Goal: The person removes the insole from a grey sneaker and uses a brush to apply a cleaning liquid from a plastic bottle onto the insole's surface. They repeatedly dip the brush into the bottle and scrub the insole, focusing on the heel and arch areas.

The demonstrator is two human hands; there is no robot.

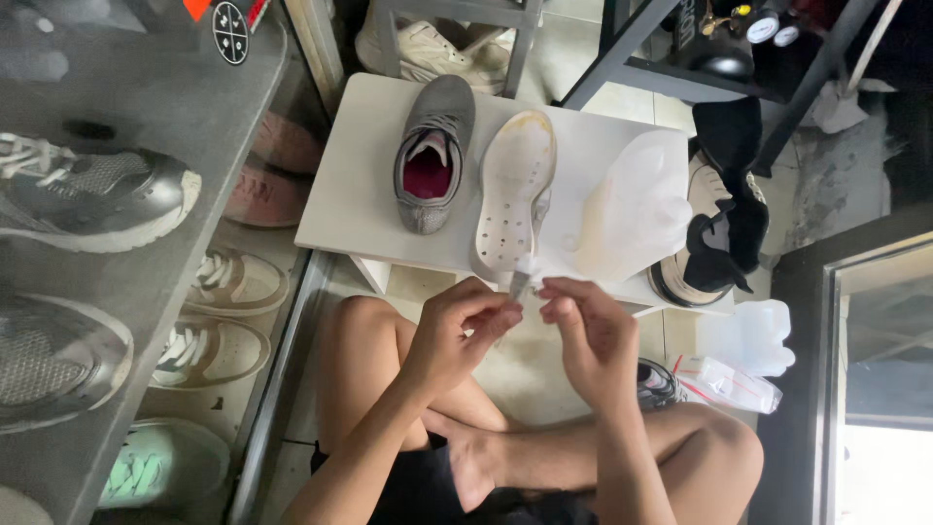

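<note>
My left hand (457,326) and my right hand (588,326) meet just below the edge of a low white table (360,185), both pinching a small pale tube-like item (522,282) between the fingertips. Right above it on the table lies an upturned shoe with a white perforated sole (513,190). A grey sneaker with a pink lining (432,151) stands to its left. A translucent white plastic piece (637,204) lies to the right of the sole.
Grey shelves (194,107) at left hold several sneakers, with more shoes on the floor under them. A black and beige shoe (714,238) sits at the table's right end. A plastic packet (729,381) and a white container (753,335) lie near my right knee.
</note>
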